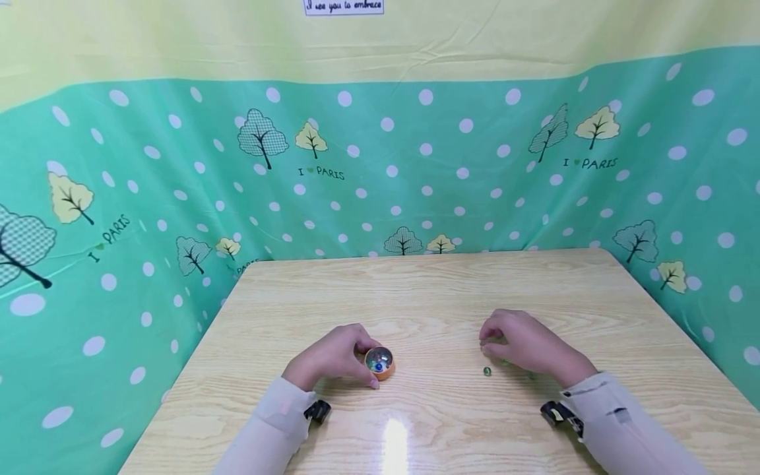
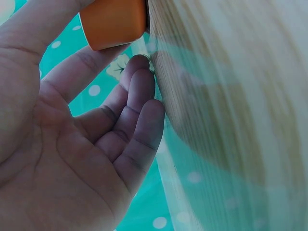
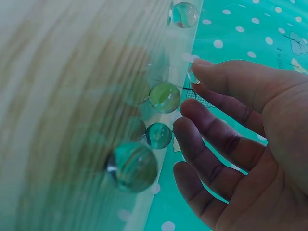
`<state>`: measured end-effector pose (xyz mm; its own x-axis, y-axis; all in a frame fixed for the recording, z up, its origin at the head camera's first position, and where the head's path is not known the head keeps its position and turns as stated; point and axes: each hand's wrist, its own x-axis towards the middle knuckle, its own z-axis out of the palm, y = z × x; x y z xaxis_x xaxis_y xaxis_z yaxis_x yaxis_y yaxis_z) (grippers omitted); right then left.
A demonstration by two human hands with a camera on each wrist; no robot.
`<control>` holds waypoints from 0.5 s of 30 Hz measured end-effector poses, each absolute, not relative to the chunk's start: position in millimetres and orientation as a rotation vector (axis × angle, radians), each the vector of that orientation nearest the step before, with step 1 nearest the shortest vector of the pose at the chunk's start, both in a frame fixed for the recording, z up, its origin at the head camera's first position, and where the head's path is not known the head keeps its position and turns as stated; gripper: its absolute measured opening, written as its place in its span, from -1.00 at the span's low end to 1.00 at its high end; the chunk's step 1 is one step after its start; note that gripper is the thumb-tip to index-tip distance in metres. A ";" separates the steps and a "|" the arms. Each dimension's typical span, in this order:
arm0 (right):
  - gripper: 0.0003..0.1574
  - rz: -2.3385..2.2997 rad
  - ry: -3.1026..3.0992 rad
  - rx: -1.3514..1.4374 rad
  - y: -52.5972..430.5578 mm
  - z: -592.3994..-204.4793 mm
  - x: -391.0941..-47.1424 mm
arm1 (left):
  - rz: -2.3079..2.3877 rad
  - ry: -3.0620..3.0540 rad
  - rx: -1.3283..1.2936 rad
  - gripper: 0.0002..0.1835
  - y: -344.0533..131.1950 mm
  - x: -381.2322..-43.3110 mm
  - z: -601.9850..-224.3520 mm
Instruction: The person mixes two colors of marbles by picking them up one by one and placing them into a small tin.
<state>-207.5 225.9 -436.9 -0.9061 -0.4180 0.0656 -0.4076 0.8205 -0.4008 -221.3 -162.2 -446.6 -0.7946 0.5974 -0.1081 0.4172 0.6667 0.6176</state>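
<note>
On the left, my left hand (image 1: 338, 356) grips a small orange cup (image 1: 388, 374) between thumb and fingers. The cup stands upright on the table, with a blue marble (image 1: 379, 367) and other marbles inside. In the left wrist view, the cup's orange wall (image 2: 115, 24) shows, and the other fingers are loosely bent below it. Farther right, my right hand (image 1: 528, 340) pinches a clear glass marble (image 3: 193, 77) between thumb and forefinger. Around that hand lie several marbles, including a yellow-green one (image 3: 165, 97), a teal-looking one (image 3: 159, 135) and a larger-looking near one (image 3: 132, 167).
Both hands work over a light wood-grain table (image 1: 427, 297). Another marble (image 3: 185, 15) lies beyond the right thumb. A green dotted cloth (image 1: 415, 158) hangs behind and beside the table. Black wrist cameras (image 1: 317, 411) are worn at both cuffs.
</note>
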 end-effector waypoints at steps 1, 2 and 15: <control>-0.87 -0.647 2.972 -0.672 225.2 -436.5 -207.5 | 0.845 2.584 0.804 -0.51 -162.2 -221.2 -446.4; -0.87 -0.646 2.971 -0.670 224.6 -436.3 -207.6 | 0.845 2.583 0.805 -0.51 -162.0 -221.3 -446.3; -0.86 -0.648 2.973 -0.695 211.0 -436.5 -208.3 | 0.842 2.584 0.817 -0.52 -161.6 -223.3 -448.2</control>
<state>-208.3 211.0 -436.5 -0.9007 -0.4284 0.0726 -0.4198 0.8148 -0.3999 -223.3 -161.6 -448.2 -0.7920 0.6013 -0.1056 0.4237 0.6659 0.6140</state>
